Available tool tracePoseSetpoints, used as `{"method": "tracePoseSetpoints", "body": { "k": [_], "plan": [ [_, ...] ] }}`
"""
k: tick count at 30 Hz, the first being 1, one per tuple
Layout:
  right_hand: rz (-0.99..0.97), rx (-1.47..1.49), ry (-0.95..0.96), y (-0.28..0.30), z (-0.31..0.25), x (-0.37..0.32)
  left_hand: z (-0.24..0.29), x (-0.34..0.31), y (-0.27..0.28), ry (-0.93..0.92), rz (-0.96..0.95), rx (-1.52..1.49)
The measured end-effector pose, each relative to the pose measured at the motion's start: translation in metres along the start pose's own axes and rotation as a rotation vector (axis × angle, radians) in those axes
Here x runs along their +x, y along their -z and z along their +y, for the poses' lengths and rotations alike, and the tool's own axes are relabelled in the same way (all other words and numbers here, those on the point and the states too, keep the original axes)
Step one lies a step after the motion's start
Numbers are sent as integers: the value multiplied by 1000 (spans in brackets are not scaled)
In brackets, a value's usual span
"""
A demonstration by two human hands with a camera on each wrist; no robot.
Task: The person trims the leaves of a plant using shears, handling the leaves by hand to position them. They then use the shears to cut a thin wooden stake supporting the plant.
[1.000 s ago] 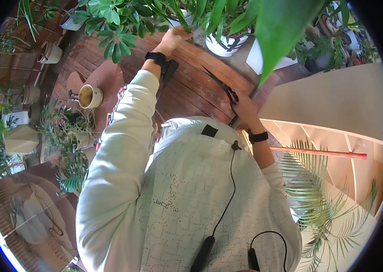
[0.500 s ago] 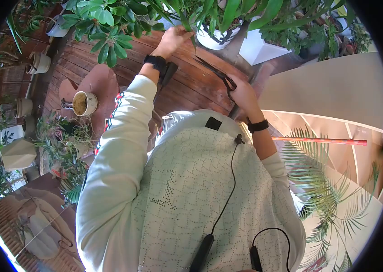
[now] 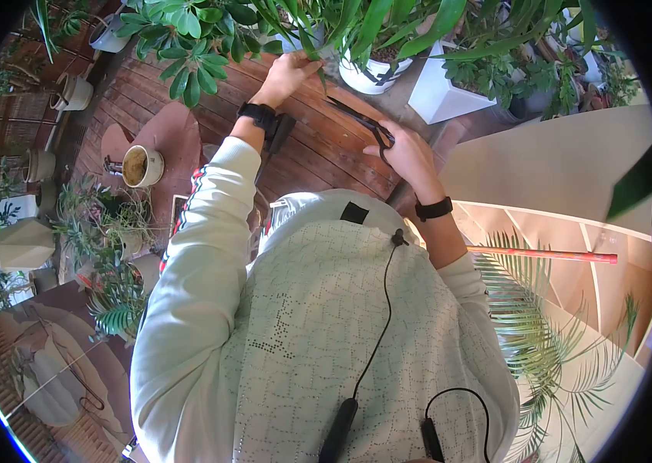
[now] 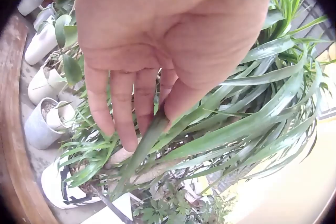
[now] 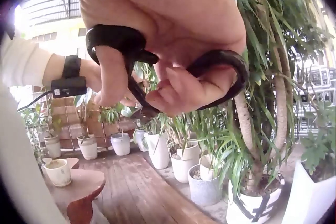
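My left hand [image 3: 287, 77] is stretched forward and pinches a long, narrow green leaf [image 4: 139, 150] between thumb and fingers. The leaf belongs to a bushy plant [image 4: 252, 124] with strap-like leaves. My right hand [image 3: 411, 158] holds black scissors [image 3: 357, 116], with the thumb in one handle loop and fingers in the other loop [image 5: 239, 71]. In the head view the blades point left, their tips close below the drooping end of the pinched leaf. Most of the blade length is hidden behind the fingers in the right wrist view.
A white pot [image 3: 372, 77] with black marks holds the plant, beside a white angular planter [image 3: 441, 96]. Several pots line the wooden deck [image 5: 142, 187]. A pot [image 3: 143, 166] stands on a brown table [image 3: 175, 135] at left; a curved beige panel [image 3: 549, 162] is at right.
My right hand has moved left with the scissors, bringing their tips nearer my left hand, which keeps its pinch. A large leaf that hung close before the camera has left that spot.
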State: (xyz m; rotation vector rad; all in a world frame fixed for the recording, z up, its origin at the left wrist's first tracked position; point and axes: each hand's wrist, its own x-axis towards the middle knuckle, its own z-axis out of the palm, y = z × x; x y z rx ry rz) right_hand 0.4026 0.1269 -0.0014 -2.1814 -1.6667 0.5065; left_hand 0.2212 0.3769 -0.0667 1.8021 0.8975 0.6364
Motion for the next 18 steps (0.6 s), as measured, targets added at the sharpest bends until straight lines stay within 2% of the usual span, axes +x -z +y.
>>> {"method": "tracePoseSetpoints", "body": {
  "k": [7,12,18],
  "plan": [
    [-3,28,32,13,-11,8,14,-12,0,27,16,16],
    [-157,-6,35,18,-9,16,25,-20,-4,50,12,-33],
    [-103,39,76,12,-1,11,26,-15,-9,63,15,-96]
  ]
}}
